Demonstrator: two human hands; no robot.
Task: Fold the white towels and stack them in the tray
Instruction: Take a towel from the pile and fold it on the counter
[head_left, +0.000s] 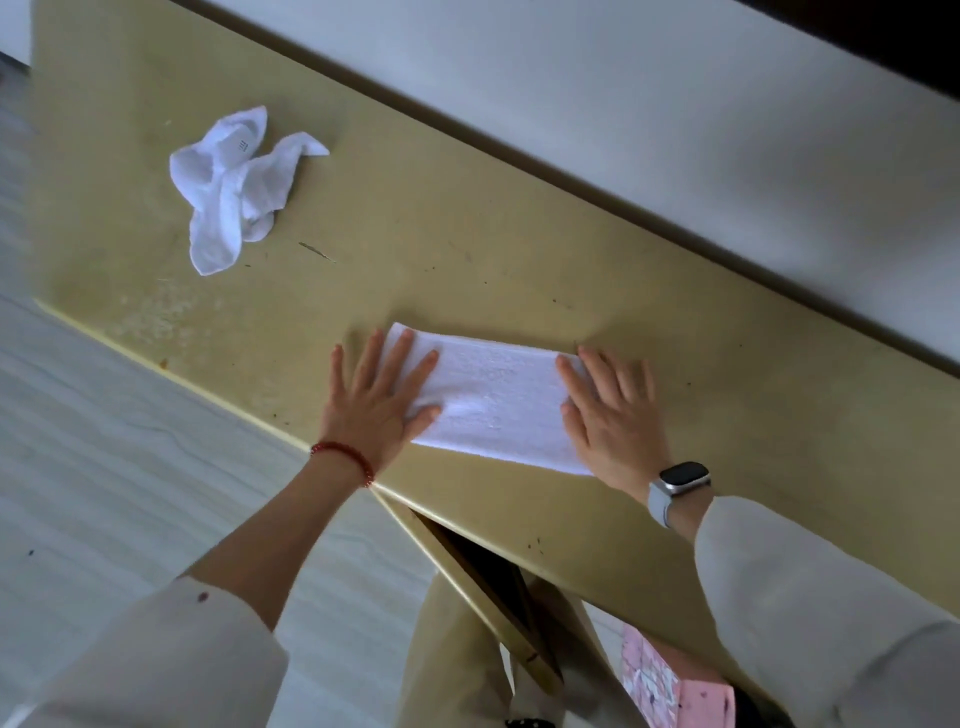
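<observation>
Folded towel (493, 397): white, a long rectangle lying flat on the yellow surface (467, 249), near its front edge, between the two hands.

Left hand (379, 400): palm down on the towel's left end, fingers (397, 353) straight and spread apart; the index and thumb lie on the cloth, the outer fingers reach past its edge onto the surface. Red bead bracelet (345, 457) at the wrist.

Right hand (613, 415): palm down on the towel's right end, fingers (597, 371) straight and slightly apart, pressing flat and covering that corner. Watch (678, 486) with pale strap at the wrist; light sleeve (810, 613) behind it.

Crumpled towel (236, 182): white, unfolded, bunched in a heap at the far left of the surface, well apart from both hands and from the folded towel.

Surroundings: pale wall (675, 130) along the far side of the surface; light wood-grain floor (104, 467) to the left; a pink patterned thing (670, 686) below the front edge, partly hidden. Small dark specks and scuffs scattered over the surface.
</observation>
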